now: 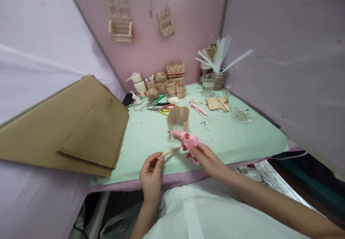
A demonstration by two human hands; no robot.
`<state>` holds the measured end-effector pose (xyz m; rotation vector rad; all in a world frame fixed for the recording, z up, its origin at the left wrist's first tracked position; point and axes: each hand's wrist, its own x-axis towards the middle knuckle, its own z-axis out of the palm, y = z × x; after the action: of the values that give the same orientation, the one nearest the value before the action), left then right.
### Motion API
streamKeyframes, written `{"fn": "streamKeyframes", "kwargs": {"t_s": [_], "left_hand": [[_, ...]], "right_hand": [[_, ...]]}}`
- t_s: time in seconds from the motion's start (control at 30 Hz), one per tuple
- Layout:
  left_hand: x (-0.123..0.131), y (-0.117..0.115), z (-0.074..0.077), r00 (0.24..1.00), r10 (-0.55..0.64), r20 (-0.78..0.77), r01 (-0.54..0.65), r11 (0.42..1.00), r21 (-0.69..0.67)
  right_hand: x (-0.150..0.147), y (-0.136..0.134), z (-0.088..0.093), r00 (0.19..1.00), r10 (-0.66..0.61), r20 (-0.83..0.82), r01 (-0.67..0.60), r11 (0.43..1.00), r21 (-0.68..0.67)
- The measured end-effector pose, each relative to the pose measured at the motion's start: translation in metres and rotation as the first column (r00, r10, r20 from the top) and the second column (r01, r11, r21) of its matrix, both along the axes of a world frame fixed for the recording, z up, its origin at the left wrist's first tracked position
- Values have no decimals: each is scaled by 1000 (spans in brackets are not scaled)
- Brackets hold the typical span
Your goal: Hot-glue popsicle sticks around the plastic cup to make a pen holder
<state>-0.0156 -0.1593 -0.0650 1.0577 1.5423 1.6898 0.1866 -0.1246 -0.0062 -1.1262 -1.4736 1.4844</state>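
Note:
Near the table's front edge my left hand [151, 169] pinches one end of a thin wooden craft stick [170, 152], which points up to the right. My right hand [206, 156] is wrapped around the handle of a pink hot glue gun [185, 137], its nozzle aimed left, above the stick. A small light glows on the gun's body. Just behind the gun stands an open-topped holder made of wooden sticks [178, 117], its lower front partly covered by the gun. The stick and the nozzle are apart.
Pliers [161, 109], a pink utility knife [198, 108] and joined stick pieces [217, 103] lie farther back. Twine balls [153, 94], a white bottle [138, 84], a clear cup of liquid [208, 85] and white glue sticks [222, 54] line the rear. Cardboard [88, 131] leans at left.

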Motion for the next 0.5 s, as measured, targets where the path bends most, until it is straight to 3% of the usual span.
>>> {"fn": "streamKeyframes", "kwargs": {"t_s": [0.17,0.5], "left_hand": [[1,2,1,983,2,-185,24,990,136],[1,-2,1,971,1,-241,31,991,129]], "right_hand": [[25,-15,15,985,-9,174,18,999,-49],[22,-29,5,954,41,296,-31,999,-38]]}}
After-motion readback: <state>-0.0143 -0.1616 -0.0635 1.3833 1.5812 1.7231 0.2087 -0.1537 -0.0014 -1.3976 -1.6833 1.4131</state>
